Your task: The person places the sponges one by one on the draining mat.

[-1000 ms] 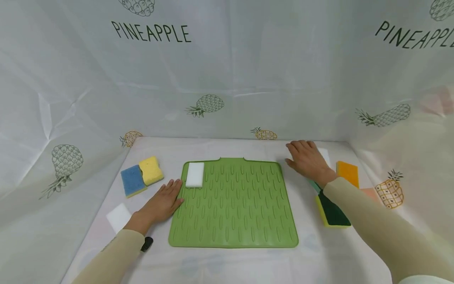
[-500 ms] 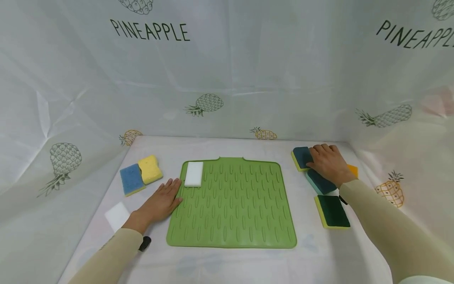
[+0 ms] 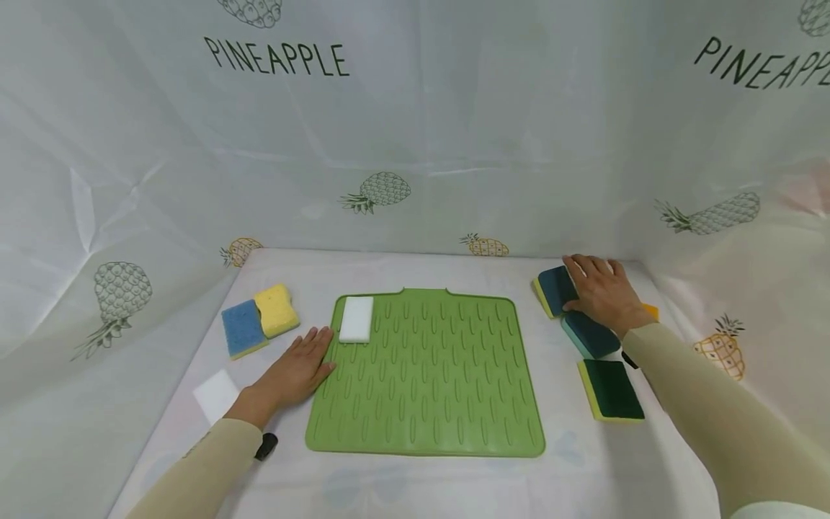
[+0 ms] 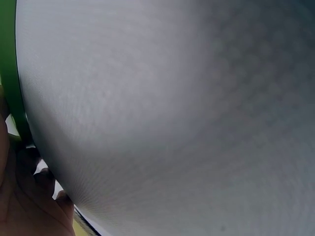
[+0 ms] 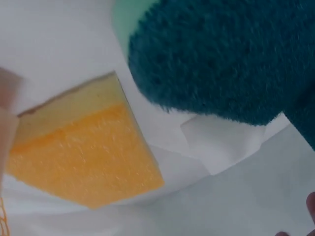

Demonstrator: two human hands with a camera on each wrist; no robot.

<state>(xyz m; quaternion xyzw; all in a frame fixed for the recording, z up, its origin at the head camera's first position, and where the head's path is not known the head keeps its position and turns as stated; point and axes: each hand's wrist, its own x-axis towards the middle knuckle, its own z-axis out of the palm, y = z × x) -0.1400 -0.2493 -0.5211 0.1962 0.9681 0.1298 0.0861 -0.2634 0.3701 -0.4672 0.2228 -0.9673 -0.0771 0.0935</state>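
A green ridged mat [image 3: 428, 389] lies in the middle of the white-covered table, with a white sponge [image 3: 356, 318] on its far left corner. My left hand [image 3: 295, 369] rests flat at the mat's left edge [image 4: 7, 73], fingers straight, just short of the white sponge. My right hand [image 3: 599, 292] lies over a dark teal sponge with a yellow base [image 3: 552, 290] at the far right. Its fingers reach over the top and its thumb sits at the near edge, gripping it. The right wrist view shows teal scouring fibre [image 5: 221, 54] close up.
A second teal sponge [image 3: 588, 335] and a green-and-yellow sponge [image 3: 611, 390] lie nearer on the right. An orange sponge [image 5: 83, 157] sits behind my right wrist. At the left are a blue sponge [image 3: 242, 329], a yellow sponge [image 3: 277, 310] and a white sponge [image 3: 216, 395]. Curtain walls stand close around.
My right hand moved from the mat's far right corner out to the dark teal sponge and closed on it. The left hand has stayed put.
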